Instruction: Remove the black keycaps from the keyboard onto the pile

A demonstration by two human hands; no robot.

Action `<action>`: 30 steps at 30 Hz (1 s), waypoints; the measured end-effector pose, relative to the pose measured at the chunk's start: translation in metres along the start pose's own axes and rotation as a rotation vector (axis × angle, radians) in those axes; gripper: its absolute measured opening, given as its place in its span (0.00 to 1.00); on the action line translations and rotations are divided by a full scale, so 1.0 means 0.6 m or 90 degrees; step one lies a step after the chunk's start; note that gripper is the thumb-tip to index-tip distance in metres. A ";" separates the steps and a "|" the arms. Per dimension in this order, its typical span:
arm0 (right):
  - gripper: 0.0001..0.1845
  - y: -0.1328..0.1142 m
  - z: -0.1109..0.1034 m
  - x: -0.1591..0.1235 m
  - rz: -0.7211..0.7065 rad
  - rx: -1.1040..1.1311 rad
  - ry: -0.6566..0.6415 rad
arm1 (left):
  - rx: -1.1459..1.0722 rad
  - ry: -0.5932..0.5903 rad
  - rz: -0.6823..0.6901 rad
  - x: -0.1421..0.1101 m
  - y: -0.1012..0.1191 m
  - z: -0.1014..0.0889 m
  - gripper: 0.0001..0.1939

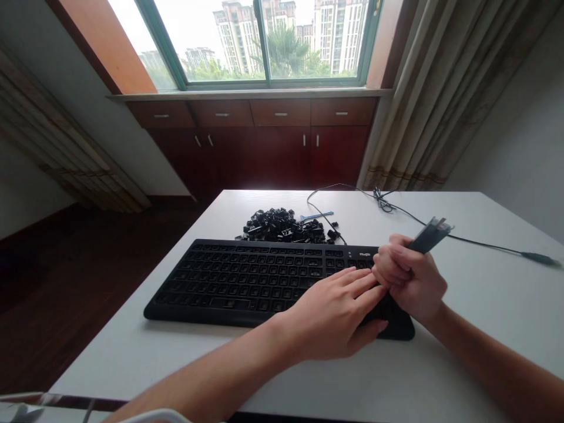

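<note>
You are working at the right end of a black keyboard (247, 282) that is lying flat across the white counter (484, 294). Your left hand (335, 314) is resting palm-down on the keyboard's right section, fingers stretched out flat and closed on nothing, pinning the board in place. Your right hand (409, 276) is curled into a fist just beside it, its grip closed around a long dark keycap (429, 235), apparently one of the wide keys, which is sticking up and away from the board at a slant, clear of the frame.

Judging by how things are lying, the stripping of the keys looks largely done. The rows across the left and middle of the board are showing open sockets rather than caps, though at this angle you cannot be sure that every position is bare. A heap of loose black keycaps (284, 226) is sitting just behind the keyboard, near its top edge, and a small blue key puller (317, 216) is lying at the far side of that heap, untouched by either hand. The keyboard's cable (462, 238) is trailing off to the right across the counter, with its plug lying free near the edge.

What seems to be left is the area under your hands, which is hidden from view, and the long cap in your right hand, which is not yet with the heap.
</note>
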State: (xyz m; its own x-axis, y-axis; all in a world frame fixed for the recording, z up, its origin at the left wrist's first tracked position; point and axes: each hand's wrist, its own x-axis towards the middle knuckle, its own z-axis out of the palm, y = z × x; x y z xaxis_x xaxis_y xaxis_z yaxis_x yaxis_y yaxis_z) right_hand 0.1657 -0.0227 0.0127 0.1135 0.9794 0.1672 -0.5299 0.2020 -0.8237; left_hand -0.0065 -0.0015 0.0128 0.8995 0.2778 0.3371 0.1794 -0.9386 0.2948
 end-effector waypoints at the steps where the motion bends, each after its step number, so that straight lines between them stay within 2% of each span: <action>1: 0.21 -0.001 0.000 0.002 -0.002 0.020 0.010 | -0.002 -0.005 -0.003 -0.001 0.000 0.001 0.24; 10: 0.20 -0.008 0.004 0.009 0.006 0.080 0.081 | -0.010 -0.010 -0.005 -0.005 -0.003 0.004 0.21; 16: 0.20 -0.004 0.001 0.009 0.012 0.055 0.049 | 0.006 -0.030 0.006 -0.005 0.010 0.006 0.26; 19: 0.20 0.000 0.000 0.007 0.023 0.024 0.018 | -0.030 0.030 -0.020 -0.006 0.020 0.023 0.28; 21: 0.21 0.001 0.001 0.007 0.014 0.012 0.027 | -0.056 0.130 -0.025 -0.006 0.023 0.034 0.28; 23: 0.21 0.001 0.003 0.007 0.009 0.014 0.053 | -0.079 0.218 -0.022 -0.002 0.023 0.041 0.32; 25: 0.21 0.001 0.006 0.007 0.006 0.014 0.077 | -0.095 0.253 -0.016 0.007 0.021 0.042 0.40; 27: 0.22 0.001 0.008 0.007 0.002 0.003 0.086 | -0.118 0.245 -0.033 0.022 0.020 0.044 0.49; 30: 0.23 0.002 0.007 0.005 -0.010 -0.029 0.084 | -0.216 0.192 -0.156 0.050 0.021 0.055 0.63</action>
State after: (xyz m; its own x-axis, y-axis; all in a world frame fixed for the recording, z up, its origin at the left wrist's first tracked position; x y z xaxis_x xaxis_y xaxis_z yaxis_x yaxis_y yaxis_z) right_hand 0.1618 -0.0194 0.0146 0.2325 0.9664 0.1098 -0.4891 0.2137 -0.8456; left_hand 0.0361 -0.0118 -0.0026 0.6827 0.5756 0.4502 0.1869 -0.7331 0.6539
